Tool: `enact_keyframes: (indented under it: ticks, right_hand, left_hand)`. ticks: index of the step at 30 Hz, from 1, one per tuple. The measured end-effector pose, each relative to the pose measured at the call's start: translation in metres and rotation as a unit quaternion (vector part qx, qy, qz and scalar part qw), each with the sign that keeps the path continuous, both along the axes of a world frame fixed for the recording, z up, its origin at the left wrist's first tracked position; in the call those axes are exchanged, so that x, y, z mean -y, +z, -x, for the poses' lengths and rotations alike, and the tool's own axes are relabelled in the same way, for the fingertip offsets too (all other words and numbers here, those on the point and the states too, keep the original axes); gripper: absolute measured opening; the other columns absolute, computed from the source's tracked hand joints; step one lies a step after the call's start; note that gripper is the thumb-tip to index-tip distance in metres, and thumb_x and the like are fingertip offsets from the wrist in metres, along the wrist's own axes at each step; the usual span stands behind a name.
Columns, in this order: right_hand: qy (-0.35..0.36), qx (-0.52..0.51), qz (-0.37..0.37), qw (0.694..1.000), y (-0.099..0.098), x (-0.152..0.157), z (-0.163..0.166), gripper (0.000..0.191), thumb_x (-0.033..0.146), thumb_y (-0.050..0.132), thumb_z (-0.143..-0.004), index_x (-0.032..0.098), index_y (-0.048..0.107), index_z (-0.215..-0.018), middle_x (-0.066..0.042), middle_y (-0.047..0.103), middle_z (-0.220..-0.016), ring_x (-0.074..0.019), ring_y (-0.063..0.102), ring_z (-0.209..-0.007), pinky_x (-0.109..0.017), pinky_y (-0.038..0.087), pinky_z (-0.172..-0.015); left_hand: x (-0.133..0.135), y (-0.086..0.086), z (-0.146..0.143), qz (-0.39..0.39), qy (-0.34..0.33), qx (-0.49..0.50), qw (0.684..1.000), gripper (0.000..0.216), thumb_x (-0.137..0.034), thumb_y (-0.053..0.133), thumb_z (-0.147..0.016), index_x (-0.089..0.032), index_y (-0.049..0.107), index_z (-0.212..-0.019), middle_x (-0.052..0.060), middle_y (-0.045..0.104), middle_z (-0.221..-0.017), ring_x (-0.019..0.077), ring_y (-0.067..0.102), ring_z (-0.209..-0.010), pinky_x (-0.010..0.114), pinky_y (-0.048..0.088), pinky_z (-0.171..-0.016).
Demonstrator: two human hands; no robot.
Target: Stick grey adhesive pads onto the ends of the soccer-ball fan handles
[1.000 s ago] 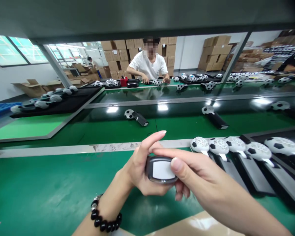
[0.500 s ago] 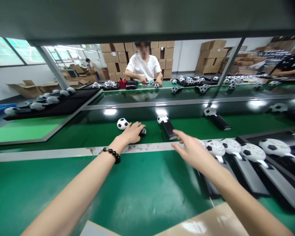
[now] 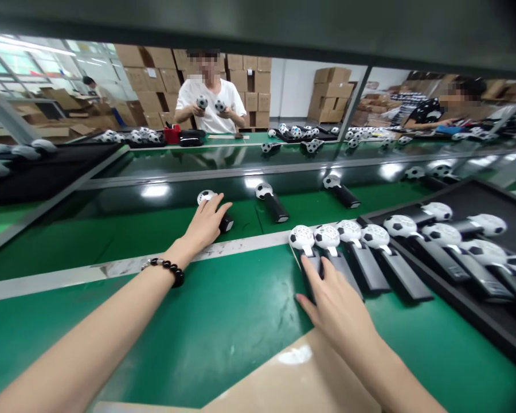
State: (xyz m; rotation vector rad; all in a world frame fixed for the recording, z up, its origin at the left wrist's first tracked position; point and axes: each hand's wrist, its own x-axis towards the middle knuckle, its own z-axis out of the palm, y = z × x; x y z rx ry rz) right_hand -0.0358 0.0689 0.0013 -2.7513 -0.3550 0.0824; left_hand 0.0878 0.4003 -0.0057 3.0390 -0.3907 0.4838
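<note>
- The left hand [image 3: 206,221] is reaching far out over the moving belt [image 3: 133,229], palm down on the black handle of a football fan [image 3: 204,197].
- That fan is lying slantwise: its ball head is peeking out beyond the fingertips on the far left, and the butt of the handle is showing at the near right, beside the thumb.
- The fingers are lying close together and draped over the handle. I cannot tell whether they are closing round it or only resting on top.
- The right hand [image 3: 333,307] is working much nearer the body, on the green bench [image 3: 223,321] this side of the metal strip [image 3: 112,268].
- Its fingers are stretched out flat, with the thumb spread to the left, pressing on the handle of the leftmost fan in the row [image 3: 301,237]. It is pinching nothing.
- That fan's head is pointing away from the person and its handle is running back under the fingers, so hand and handle are lining up on nearly the same axis.
- Its neighbour [image 3: 327,236] is lying just beside it, almost parallel, its handle passing close by the right edge of the hand.
- More fans are filling the black tray [image 3: 490,198] well to the right, beyond either hand.
- Two loose fans [image 3: 272,203] [image 3: 341,192] are riding the belt to the right of the left hand, apart from it.
- Across the line a co-worker [image 3: 210,97] is holding two ball heads at chest height.
</note>
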Motion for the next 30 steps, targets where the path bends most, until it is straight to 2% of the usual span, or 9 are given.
enact_keyframes:
  ticks: [5, 8, 10, 13, 15, 17, 19, 25, 30]
  right_hand:
    - [-0.008, -0.033, -0.1, 0.994, 0.015, -0.006, -0.008, 0.061, 0.015, 0.049, -0.094, 0.017, 0.043, -0.155, -0.027, 0.053, -0.144, -0.0415, 0.065, -0.118, -0.059, 0.055, -0.09]
    - [0.025, -0.068, -0.203, 0.976, 0.032, -0.001, -0.003, 0.059, 0.028, 0.046, -0.099, 0.024, 0.035, -0.157, -0.014, 0.063, -0.138, -0.0256, 0.068, -0.118, -0.042, 0.057, -0.098]
    - [0.058, -0.081, -0.318, 0.943, 0.044, 0.001, 0.007, 0.057, 0.038, 0.05, -0.099, 0.024, 0.037, -0.153, -0.01, 0.066, -0.136, -0.0211, 0.069, -0.116, -0.035, 0.06, -0.095]
    - [0.0, -0.004, -0.467, 0.884, 0.046, -0.003, 0.033, 0.048, 0.048, 0.058, -0.097, 0.024, 0.052, -0.138, -0.011, 0.07, -0.128, -0.0214, 0.072, -0.109, -0.031, 0.062, -0.085]
    - [0.016, 0.035, -0.439, 0.898, 0.031, -0.012, 0.058, 0.031, 0.04, 0.062, -0.097, 0.027, 0.059, -0.125, -0.006, 0.075, -0.109, -0.0187, 0.075, -0.091, -0.026, 0.062, -0.071]
    - [0.163, 0.011, -0.352, 0.921, 0.007, -0.028, 0.091, 0.014, 0.023, 0.056, -0.098, 0.028, 0.062, -0.109, 0.0, 0.074, -0.088, -0.0161, 0.073, -0.073, -0.024, 0.059, -0.061]
    - [0.268, -0.001, -0.284, 0.921, -0.017, -0.052, 0.125, 0.022, 0.011, 0.045, -0.094, 0.025, 0.062, -0.093, -0.001, 0.071, -0.081, -0.0196, 0.071, -0.068, -0.03, 0.059, -0.058]
    - [0.241, 0.138, -0.149, 0.949, -0.032, -0.114, 0.163, 0.022, 0.007, 0.07, -0.069, 0.019, 0.064, -0.087, -0.005, 0.067, -0.076, -0.0273, 0.069, -0.06, -0.038, 0.058, -0.044]
    - [0.219, 0.152, -0.108, 0.958, -0.026, -0.131, 0.158, 0.032, 0.003, 0.085, -0.055, 0.017, 0.064, -0.074, -0.003, 0.064, -0.065, -0.0259, 0.067, -0.052, -0.035, 0.055, -0.036]
  left_hand:
    - [0.046, 0.011, 0.028, 0.026, -0.053, 0.045, 0.997, 0.062, -0.001, 0.044, -0.084, -0.008, 0.046, -0.145, 0.027, 0.032, -0.162, 0.0425, 0.034, -0.151, 0.065, 0.038, -0.118]
    - [0.088, 0.022, 0.071, 0.02, -0.187, 0.044, 0.981, 0.067, -0.014, 0.061, -0.085, -0.023, 0.042, -0.149, 0.016, 0.036, -0.164, 0.0369, 0.032, -0.154, 0.06, 0.032, -0.125]
    - [0.108, 0.031, 0.098, 0.041, -0.285, 0.048, 0.956, 0.07, -0.014, 0.065, -0.084, -0.02, 0.041, -0.149, 0.017, 0.053, -0.151, 0.0341, 0.05, -0.143, 0.056, 0.037, -0.122]
    - [0.115, 0.04, 0.118, 0.204, -0.207, 0.043, 0.956, 0.057, -0.027, 0.077, -0.083, -0.021, 0.052, -0.134, 0.009, 0.073, -0.118, 0.0257, 0.073, -0.106, 0.038, 0.059, -0.094]
    - [0.106, 0.044, 0.12, 0.358, -0.1, 0.065, 0.926, 0.059, -0.04, 0.086, -0.077, -0.02, 0.054, -0.122, 0.004, 0.075, -0.101, 0.023, 0.074, -0.09, 0.032, 0.06, -0.077]
    - [0.094, 0.05, 0.12, 0.479, -0.05, 0.114, 0.869, 0.06, -0.051, 0.089, -0.07, -0.02, 0.054, -0.109, 0.001, 0.072, -0.089, 0.0211, 0.073, -0.081, 0.031, 0.059, -0.072]
    - [0.085, 0.06, 0.122, 0.542, -0.041, 0.161, 0.824, 0.059, -0.056, 0.089, -0.068, -0.022, 0.053, -0.099, 0.001, 0.072, -0.088, 0.0198, 0.073, -0.08, 0.033, 0.06, -0.075]
    - [0.082, 0.088, 0.138, 0.611, -0.07, 0.195, 0.764, 0.047, -0.056, 0.086, -0.074, -0.024, 0.058, -0.094, 0.002, 0.075, -0.098, 0.0192, 0.075, -0.084, 0.034, 0.064, -0.075]
    - [0.085, 0.094, 0.145, 0.581, -0.044, 0.188, 0.791, 0.04, -0.044, 0.087, -0.077, -0.023, 0.059, -0.096, -0.002, 0.074, -0.093, 0.0175, 0.075, -0.087, 0.035, 0.063, -0.084]
